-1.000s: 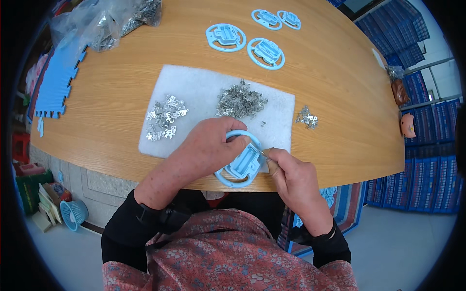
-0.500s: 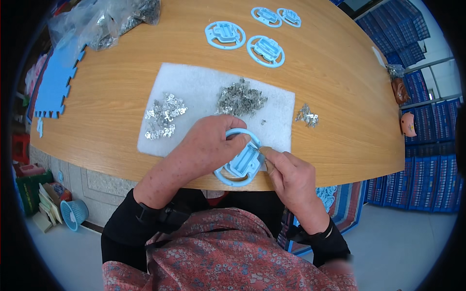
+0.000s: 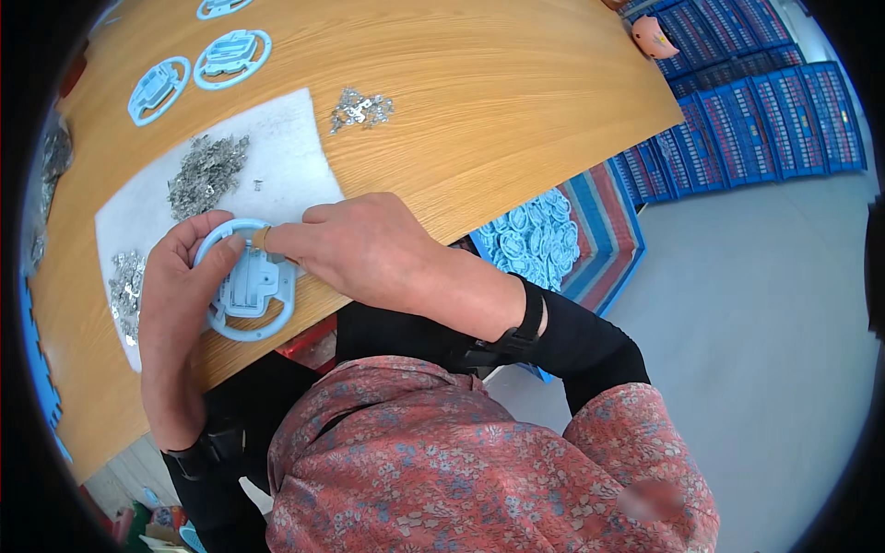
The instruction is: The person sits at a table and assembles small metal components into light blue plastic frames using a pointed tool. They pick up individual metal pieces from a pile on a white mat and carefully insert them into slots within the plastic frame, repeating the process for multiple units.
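Observation:
My left hand (image 3: 175,276) grips the left side of a light blue plastic toy steering wheel (image 3: 247,297), its thumb laid over the rim near the top. The wheel is held at the table's front edge, with its moulded hollow centre facing up. My right hand (image 3: 369,249) is closed, its fingertips pressed at the upper part of the wheel's centre. A tan wrap (image 3: 260,238) shows at those fingertips; whatever they pinch is hidden. Just beyond, a pile of small metal clips (image 3: 207,175) lies on a white padded sheet (image 3: 290,138), with one loose clip (image 3: 258,185) beside it.
Flat metal pieces (image 3: 126,286) lie at the sheet's left, and another small heap (image 3: 361,109) on the wooden table (image 3: 479,101). Several blue wheels (image 3: 232,59) stand farther back. A striped-lined bin (image 3: 604,217) holds many blue parts. Blue racks (image 3: 737,138) line the right.
The view has swung to the right, so the table's things sit farther left. The wheel is turned in my left hand, and my right hand has moved to the upper part of its centre.

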Demonstrator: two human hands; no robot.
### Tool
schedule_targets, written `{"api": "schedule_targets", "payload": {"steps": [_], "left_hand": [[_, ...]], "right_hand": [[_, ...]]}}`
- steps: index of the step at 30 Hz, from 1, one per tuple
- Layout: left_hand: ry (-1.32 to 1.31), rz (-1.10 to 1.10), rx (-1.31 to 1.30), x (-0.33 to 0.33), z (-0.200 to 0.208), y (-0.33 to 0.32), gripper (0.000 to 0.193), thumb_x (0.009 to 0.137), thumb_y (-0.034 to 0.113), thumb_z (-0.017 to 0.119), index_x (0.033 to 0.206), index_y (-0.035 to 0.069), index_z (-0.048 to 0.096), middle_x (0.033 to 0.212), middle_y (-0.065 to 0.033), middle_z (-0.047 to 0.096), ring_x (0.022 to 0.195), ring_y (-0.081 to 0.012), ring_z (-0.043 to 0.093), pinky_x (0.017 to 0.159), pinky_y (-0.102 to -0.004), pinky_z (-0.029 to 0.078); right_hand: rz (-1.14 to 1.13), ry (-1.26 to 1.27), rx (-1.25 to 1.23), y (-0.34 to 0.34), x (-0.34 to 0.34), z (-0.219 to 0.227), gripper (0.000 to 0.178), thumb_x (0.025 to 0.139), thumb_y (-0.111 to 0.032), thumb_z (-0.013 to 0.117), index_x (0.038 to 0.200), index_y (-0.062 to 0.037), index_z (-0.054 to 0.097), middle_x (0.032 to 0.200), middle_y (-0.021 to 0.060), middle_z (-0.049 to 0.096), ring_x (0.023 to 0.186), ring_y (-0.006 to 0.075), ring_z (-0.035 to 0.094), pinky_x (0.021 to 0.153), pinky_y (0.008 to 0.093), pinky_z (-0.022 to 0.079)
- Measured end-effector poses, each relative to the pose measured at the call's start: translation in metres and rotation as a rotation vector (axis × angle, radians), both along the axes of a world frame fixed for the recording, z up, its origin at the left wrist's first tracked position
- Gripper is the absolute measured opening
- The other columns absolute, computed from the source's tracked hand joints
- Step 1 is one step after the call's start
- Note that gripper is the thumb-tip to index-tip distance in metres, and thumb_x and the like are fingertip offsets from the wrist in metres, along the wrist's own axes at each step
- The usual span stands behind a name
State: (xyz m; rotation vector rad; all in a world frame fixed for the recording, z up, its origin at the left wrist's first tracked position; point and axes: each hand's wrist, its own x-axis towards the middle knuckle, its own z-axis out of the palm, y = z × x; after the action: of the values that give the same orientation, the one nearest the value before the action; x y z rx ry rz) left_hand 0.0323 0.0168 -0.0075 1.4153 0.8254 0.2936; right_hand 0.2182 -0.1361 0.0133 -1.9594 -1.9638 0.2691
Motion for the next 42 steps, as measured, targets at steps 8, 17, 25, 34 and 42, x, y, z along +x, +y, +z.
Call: {"api": "schedule_targets", "payload": {"steps": [8,17,25,34,42], "left_hand": [[0.064,0.012,0.11,0.0,0.002,-0.004,0.035,0.092,0.017,0.074,0.12,-0.004,0.066,0.1,-0.0082,0.073,0.087,-0.0115,0.068,0.079,-0.0271,0.056],[0.111,-0.035,0.161,-0.005,0.01,0.0,0.037,0.093,0.023,0.071,0.118,-0.004,0.069,0.099,-0.0121,0.075,0.088,-0.015,0.07,0.079,-0.0298,0.056],[0.135,-0.083,0.161,-0.005,0.02,0.002,0.036,0.096,0.023,0.07,0.121,-0.004,0.068,0.097,-0.0068,0.074,0.083,-0.0094,0.068,0.073,-0.0256,0.055],[0.135,-0.081,0.197,-0.005,0.016,0.003,0.038,0.094,0.024,0.071,0.119,-0.005,0.068,0.096,-0.008,0.074,0.083,-0.01,0.069,0.072,-0.0268,0.056],[0.131,-0.094,0.238,-0.006,0.013,0.004,0.038,0.094,0.025,0.071,0.118,-0.005,0.069,0.094,-0.0084,0.074,0.082,-0.0107,0.069,0.072,-0.0271,0.056]], "right_hand": [[0.046,-0.02,-0.03,-0.004,0.002,0.003,0.027,0.094,-0.02,0.064,0.121,-0.0242,0.068,0.085,0.0071,0.069,0.079,0.0329,0.07,0.064,0.0438,0.055],[-0.058,0.071,0.136,-0.009,-0.001,0.008,0.038,0.085,-0.009,0.069,0.121,-0.021,0.07,0.082,0.0066,0.066,0.077,0.031,0.068,0.062,0.0439,0.054],[-0.009,-0.079,0.189,-0.005,-0.01,0.006,0.04,0.082,-0.009,0.071,0.12,-0.0218,0.073,0.07,0.0045,0.052,0.063,0.0245,0.061,0.052,0.0389,0.049],[0.02,-0.183,0.25,-0.004,-0.012,0.004,0.04,0.079,-0.01,0.07,0.117,-0.0219,0.075,0.067,0.0033,0.048,0.058,0.0214,0.058,0.049,0.0367,0.047],[-0.039,-0.255,0.132,-0.006,-0.022,0.014,0.047,0.079,-0.008,0.068,0.123,-0.0231,0.072,0.068,0.0043,0.049,0.058,0.0226,0.06,0.049,0.0368,0.049]]}}
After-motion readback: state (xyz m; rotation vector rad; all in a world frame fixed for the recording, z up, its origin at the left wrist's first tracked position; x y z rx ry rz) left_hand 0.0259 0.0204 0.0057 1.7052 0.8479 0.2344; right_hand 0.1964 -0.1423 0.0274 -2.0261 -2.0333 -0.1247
